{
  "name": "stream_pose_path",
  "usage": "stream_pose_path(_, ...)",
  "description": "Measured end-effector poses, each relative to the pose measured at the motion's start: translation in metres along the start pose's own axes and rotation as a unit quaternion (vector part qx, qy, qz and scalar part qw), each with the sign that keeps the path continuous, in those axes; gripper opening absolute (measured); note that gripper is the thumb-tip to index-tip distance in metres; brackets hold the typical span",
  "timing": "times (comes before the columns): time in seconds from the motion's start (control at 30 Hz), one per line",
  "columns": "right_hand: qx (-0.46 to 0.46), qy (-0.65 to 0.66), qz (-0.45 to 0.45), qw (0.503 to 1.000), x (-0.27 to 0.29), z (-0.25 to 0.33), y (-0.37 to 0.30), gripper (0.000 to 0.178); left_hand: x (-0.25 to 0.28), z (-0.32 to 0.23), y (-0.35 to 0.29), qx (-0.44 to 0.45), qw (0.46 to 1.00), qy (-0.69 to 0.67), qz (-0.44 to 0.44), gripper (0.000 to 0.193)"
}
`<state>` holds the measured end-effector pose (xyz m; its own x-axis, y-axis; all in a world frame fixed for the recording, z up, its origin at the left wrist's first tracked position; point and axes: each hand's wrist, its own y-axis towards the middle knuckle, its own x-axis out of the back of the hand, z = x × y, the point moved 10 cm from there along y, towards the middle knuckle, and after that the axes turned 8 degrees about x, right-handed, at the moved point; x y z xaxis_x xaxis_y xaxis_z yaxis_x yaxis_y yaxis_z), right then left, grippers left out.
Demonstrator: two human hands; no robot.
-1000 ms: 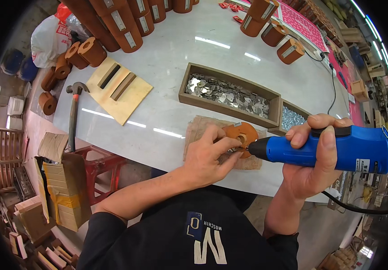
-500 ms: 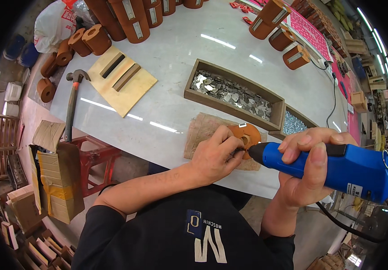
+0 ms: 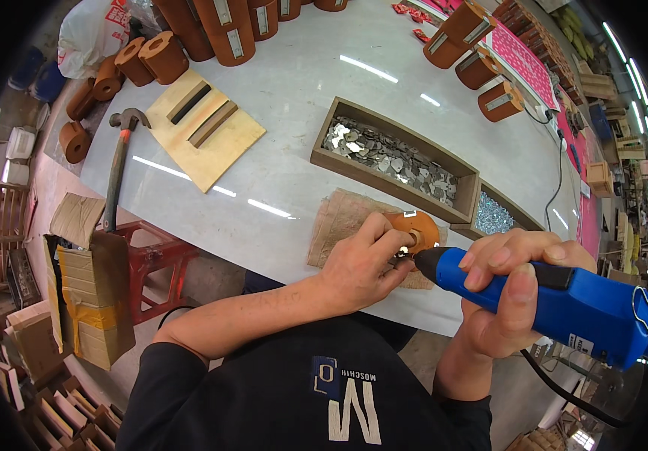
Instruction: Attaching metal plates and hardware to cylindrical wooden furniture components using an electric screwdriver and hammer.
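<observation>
My right hand (image 3: pixel 516 301) grasps a blue power screwdriver (image 3: pixel 598 312), its black nose right at the orange block (image 3: pixel 428 228), which sits on a tan cloth (image 3: pixel 337 223) on the desk (image 3: pixel 279 177). My left hand (image 3: pixel 363 263) bunches up against the block; from here, I can't tell what it pinches.

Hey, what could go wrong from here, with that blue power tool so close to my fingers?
The dark nose of the blue power tool sits beside the fingertips of the left hand, so a slip might injure them. The cloth under the reddish-brown piece might slide under pressure. The hammer appears to overhang the table, so a bump could drop it.
</observation>
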<state>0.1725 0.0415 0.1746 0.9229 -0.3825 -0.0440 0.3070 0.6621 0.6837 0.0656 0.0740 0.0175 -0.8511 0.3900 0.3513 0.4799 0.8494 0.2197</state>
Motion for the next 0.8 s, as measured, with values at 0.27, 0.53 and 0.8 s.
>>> stream_pose_path(0.27,-0.013,0.032,0.028,0.999,-0.008,-0.005,0.000,0.045,0.004,-0.003,0.001,0.005,1.000,-0.007,0.000,0.039)
stream_pose_path(0.53,0.032,0.053,0.116,0.991,-0.020,-0.005,0.000,0.045,0.001,0.002,-0.001,0.020,1.000,-0.003,0.014,0.041)
stream_pose_path(0.8,0.075,0.139,-0.006,0.987,0.048,0.027,0.007,0.042,0.014,-0.004,0.016,0.047,0.998,-0.016,0.049,0.039)
